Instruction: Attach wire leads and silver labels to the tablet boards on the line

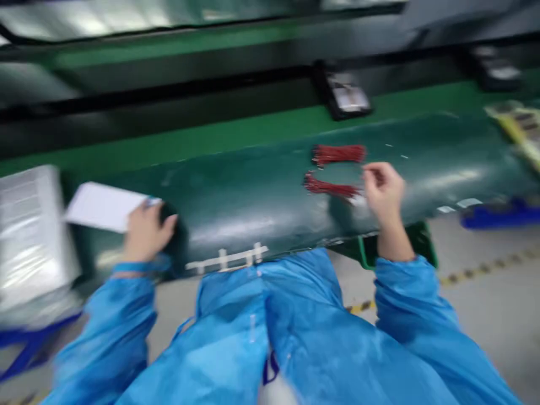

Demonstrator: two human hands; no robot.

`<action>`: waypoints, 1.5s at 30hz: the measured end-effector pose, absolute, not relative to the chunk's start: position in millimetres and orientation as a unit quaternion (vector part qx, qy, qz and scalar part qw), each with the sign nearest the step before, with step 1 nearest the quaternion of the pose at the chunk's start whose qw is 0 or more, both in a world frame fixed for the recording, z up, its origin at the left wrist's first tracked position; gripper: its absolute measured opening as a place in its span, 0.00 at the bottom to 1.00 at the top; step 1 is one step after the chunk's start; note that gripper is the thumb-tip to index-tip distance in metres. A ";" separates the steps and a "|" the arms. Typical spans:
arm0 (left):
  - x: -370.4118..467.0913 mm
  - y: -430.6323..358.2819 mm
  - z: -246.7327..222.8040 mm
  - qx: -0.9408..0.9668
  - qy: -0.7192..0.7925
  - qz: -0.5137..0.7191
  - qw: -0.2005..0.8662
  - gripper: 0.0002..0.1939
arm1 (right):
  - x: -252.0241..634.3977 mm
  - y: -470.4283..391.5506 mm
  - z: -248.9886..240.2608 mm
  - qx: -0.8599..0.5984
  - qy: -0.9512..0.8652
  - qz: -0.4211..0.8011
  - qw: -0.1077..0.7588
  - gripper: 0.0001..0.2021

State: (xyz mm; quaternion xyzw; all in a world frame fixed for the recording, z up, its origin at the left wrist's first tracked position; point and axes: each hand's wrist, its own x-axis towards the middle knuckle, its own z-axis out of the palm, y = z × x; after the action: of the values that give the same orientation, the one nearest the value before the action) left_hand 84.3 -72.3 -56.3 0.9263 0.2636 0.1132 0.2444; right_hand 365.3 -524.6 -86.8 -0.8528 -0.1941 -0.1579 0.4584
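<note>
Well, from here I see the left hand (pixel 145 233) over the right end of a white, flat paper stack (pixel 103 208), thumb spread, though whether its fingers grip I can't tell. The right hand (pixel 385 191) has thumb and forefinger pinched together, any hold blurred, just right of two bundles of thin red wire (pixel 341 153) on the dark green, glossy tabletop (pixel 253 197).

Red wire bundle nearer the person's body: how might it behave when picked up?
The red bundle would probably sag at its ends, since it looks like many thin wires. Being slim, it is likely fairly light.
</note>
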 end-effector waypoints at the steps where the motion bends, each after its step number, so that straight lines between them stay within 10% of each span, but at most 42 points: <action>1: 79.6 -71.1 -66.6 0.933 0.263 0.103 0.224 0.21 | 365.2 -514.9 -84.4 -0.848 -0.202 -0.160 0.463 0.11; 12: -31.8 17.1 -84.6 0.878 0.428 0.202 0.081 0.15 | 347.6 -490.6 -100.8 -0.848 -0.210 -0.110 0.475 0.08; 25: 13.4 -17.1 -103.8 0.904 0.354 0.151 0.187 0.09 | 283.8 -379.3 -62.6 -0.803 -0.384 0.030 0.454 0.07; 29: 5.7 -58.2 -59.1 0.814 0.355 0.230 0.399 0.12 | 220.9 -312.5 -67.7 -0.707 -0.491 0.149 0.487 0.10; 32: -10.6 -98.4 -15.0 0.637 0.318 0.251 0.656 0.12 | 142.7 -262.7 -79.5 -0.579 -0.566 0.279 0.515 0.32; 38: -130.2 -121.5 -12.2 0.647 0.340 0.156 0.665 0.25 | 32.3 -271.6 -111.2 -0.372 -0.683 0.562 0.282 0.10; 45: -303.4 -186.3 -77.2 0.771 0.326 -0.283 0.468 0.38 | 33.5 -300.0 -153.1 -0.550 -0.543 0.493 0.400 0.12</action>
State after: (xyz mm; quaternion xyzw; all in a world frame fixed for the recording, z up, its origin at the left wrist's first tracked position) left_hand -303.4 -186.3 -77.2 0.7712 0.3262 -0.2832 0.4675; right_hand 33.5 -300.0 -153.1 -0.5496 -0.5430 0.4930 0.4000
